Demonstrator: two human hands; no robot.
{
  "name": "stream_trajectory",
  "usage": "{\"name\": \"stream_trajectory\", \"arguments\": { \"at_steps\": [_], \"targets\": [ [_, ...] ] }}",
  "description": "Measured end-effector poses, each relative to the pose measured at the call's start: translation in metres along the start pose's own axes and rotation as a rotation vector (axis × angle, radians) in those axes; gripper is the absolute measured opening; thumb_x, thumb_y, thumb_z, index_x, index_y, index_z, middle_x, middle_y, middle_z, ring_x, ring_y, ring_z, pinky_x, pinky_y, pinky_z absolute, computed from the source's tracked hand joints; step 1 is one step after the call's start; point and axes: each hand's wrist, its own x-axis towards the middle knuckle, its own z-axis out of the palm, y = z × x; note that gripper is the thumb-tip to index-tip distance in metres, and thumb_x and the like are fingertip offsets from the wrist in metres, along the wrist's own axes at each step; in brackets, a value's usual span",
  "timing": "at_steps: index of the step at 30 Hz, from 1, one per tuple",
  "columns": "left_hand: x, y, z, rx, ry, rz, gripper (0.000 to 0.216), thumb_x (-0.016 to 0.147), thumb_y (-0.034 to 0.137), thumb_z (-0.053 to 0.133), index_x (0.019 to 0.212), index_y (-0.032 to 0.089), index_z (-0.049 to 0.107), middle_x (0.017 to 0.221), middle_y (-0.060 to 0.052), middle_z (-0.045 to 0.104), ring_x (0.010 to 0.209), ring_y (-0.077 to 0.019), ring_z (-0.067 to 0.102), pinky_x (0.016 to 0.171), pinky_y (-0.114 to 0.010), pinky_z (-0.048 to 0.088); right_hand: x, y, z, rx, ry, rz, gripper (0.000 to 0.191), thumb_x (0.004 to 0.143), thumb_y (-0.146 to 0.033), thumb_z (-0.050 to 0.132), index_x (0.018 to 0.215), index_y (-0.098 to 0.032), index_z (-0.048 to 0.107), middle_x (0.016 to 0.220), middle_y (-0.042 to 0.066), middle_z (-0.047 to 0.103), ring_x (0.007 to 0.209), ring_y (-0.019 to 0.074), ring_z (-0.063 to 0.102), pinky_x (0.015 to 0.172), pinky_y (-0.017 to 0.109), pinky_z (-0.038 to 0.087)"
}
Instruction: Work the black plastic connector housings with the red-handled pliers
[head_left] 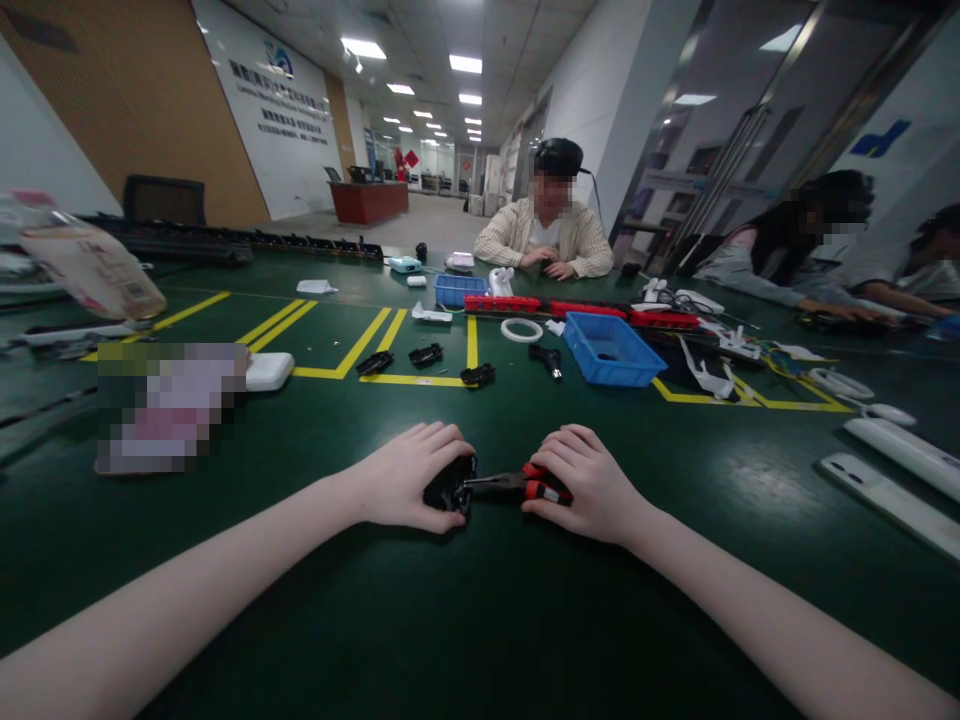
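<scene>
On the green table [480, 620] | left hand [412, 472] is gripping black plastic-looking part [448, 488], right hand [589, 482] is clutching red-handled needle-nose pliers [513, 482] | part's probably feeling light, stiff; grab edges imo

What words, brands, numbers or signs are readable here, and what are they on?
No text reads clearly.
White wall at the left: rows of lettering under a blue logo, too blurred.
Pale plastic bottle with a pink cap: print too blurred.
Red-handled metal pliers in the right hand: pale patch, too small to read.
Pale wall, right: blue emblem, no readable word.
</scene>
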Motion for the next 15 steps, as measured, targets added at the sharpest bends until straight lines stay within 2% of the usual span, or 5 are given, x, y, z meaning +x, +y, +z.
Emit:
{"name": "stream_trajectory", "arguments": {
  "at_steps": [10,15],
  "targets": [
    [0.0008,-0.0041,0.0041,0.023,0.012,0.025,0.069,0.075,0.059,0.063,0.126,0.015,0.048,0.119,-0.011,0.054,0.106,-0.0278,0.052,0.089,-0.039,0.043,0.0001,0.0033,-0.0002,0.029,0.048,0.063,0.035,0.082,-0.049,0.060,0.095,-0.017,0.061,0.091,0.008,0.067,0.091,0.0223,0.059,0.095,0.045,0.039],
    [0.0004,-0.0040,0.0029,0.014,0.002,0.022,0.069,0.076,0.061,0.062,0.126,0.016,0.048,0.119,-0.010,0.054,0.105,-0.0272,0.052,0.088,-0.038,0.042,-0.0013,0.0048,-0.0004,0.063,0.038,0.103,0.034,0.081,-0.046,0.061,0.100,-0.018,0.060,0.099,0.009,0.067,0.093,0.0225,0.060,0.093,0.045,0.042]
  ]
}}
